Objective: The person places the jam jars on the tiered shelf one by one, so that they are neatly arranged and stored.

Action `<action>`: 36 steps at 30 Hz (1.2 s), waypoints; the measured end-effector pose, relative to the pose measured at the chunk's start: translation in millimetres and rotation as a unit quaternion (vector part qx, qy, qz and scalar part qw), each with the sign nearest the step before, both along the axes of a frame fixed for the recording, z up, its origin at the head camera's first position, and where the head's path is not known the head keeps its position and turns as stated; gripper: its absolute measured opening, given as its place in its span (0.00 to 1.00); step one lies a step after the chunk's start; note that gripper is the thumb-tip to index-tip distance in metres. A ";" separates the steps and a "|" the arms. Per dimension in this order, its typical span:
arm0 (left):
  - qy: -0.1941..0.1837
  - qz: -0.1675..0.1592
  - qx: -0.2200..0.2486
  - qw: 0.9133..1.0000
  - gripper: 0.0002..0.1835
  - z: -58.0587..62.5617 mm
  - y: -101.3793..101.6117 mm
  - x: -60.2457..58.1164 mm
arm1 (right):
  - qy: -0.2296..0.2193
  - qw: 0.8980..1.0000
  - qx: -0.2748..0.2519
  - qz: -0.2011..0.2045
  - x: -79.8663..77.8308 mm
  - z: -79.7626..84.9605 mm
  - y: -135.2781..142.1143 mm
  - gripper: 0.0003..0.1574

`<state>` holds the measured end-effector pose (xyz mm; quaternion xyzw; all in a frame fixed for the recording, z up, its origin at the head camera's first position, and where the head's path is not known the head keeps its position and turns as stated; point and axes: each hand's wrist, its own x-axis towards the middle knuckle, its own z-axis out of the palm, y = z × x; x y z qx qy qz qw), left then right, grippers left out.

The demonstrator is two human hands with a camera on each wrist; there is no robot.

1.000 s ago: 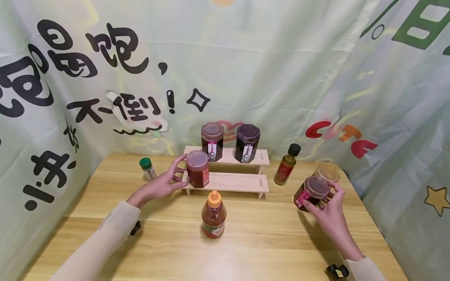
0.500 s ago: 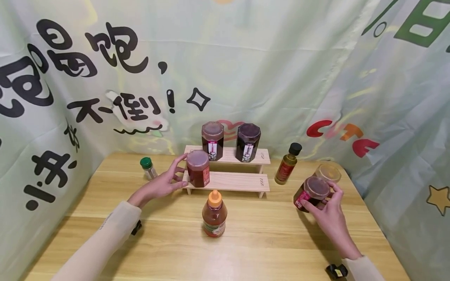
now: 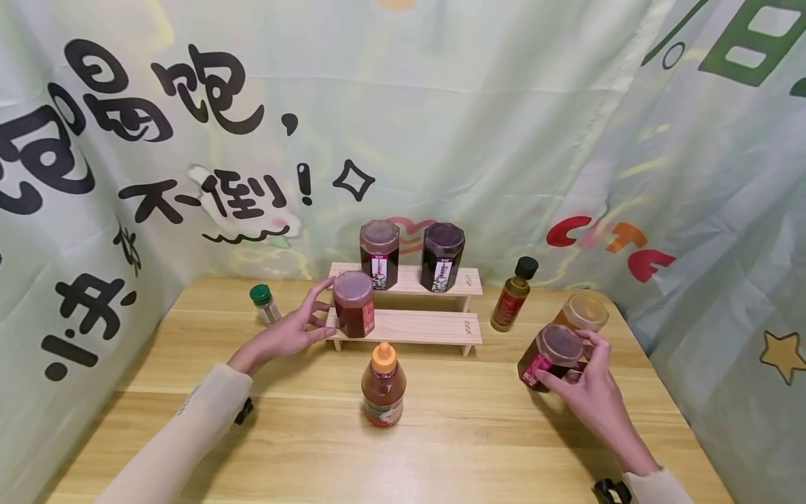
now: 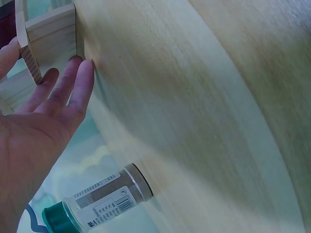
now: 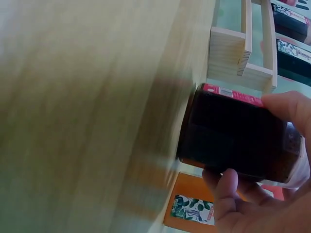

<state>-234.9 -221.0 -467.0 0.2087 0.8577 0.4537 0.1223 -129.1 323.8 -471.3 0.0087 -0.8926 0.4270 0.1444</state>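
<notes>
With thumb and fingers, my right hand (image 3: 592, 388) grips a dark jam jar (image 3: 557, 346) with a pink label near the table's right side. The jar tilts slightly. In the right wrist view my thumb lies along one side of the jar (image 5: 233, 131), with fingers on the other. My left hand (image 3: 291, 330) is at the left end of the wooden two-step rack (image 3: 422, 327). Its index finger and thumb lie against the left side of a red jam jar (image 3: 354, 308) on the lower step. In the left wrist view, the other fingers (image 4: 80, 90) extend loosely beside the rack's end.
Two dark jars (image 3: 380, 262) (image 3: 443, 262) stand on the upper step. An orange-capped sauce bottle (image 3: 383, 392) is in front. A black-capped bottle (image 3: 511, 297) and an amber jar (image 3: 581, 313) stand right; a green-capped shaker (image 3: 264, 304) stands left. Fabric hangs behind.
My right hand has brought its dark jar slightly toward me and to the left, away from the amber jar, which shows more. The left hand has stayed in place.
</notes>
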 end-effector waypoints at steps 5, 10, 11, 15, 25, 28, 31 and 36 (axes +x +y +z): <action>0.004 -0.003 0.010 1.000 0.53 -1.0 0.3 -1.0 | -0.003 1.000 0.017 -0.004 3.7 2.8 -1.8 0.67; 0.000 -0.004 0.013 1.000 0.54 -1.8 1.0 -2.7 | -0.008 0.999 0.031 -0.013 6.0 5.5 -3.0 0.66; 0.000 -0.003 0.011 1.000 0.54 -2.0 0.9 -2.9 | -0.008 0.999 0.030 -0.013 6.3 5.8 -3.2 0.66; 0.000 -0.001 0.009 1.000 0.54 -1.2 1.1 -2.5 | -0.005 0.999 0.028 -0.015 8.8 6.5 -5.5 0.66; 0.000 -0.003 0.013 1.000 0.54 -0.4 1.6 -1.3 | 0.037 0.999 0.015 -0.001 14.2 10.1 -17.1 0.67; -0.001 -0.004 0.014 1.000 0.54 -0.6 1.3 -1.0 | 0.048 0.999 0.011 0.010 15.8 13.9 -21.8 0.67; 0.000 -0.003 0.012 1.000 0.54 -0.8 0.7 -0.6 | 0.058 0.998 0.011 0.016 16.8 17.7 -26.8 0.68; 0.004 -0.003 0.012 1.000 0.54 -1.5 -0.5 -0.7 | 0.081 0.996 0.013 0.028 14.4 23.3 -35.5 0.69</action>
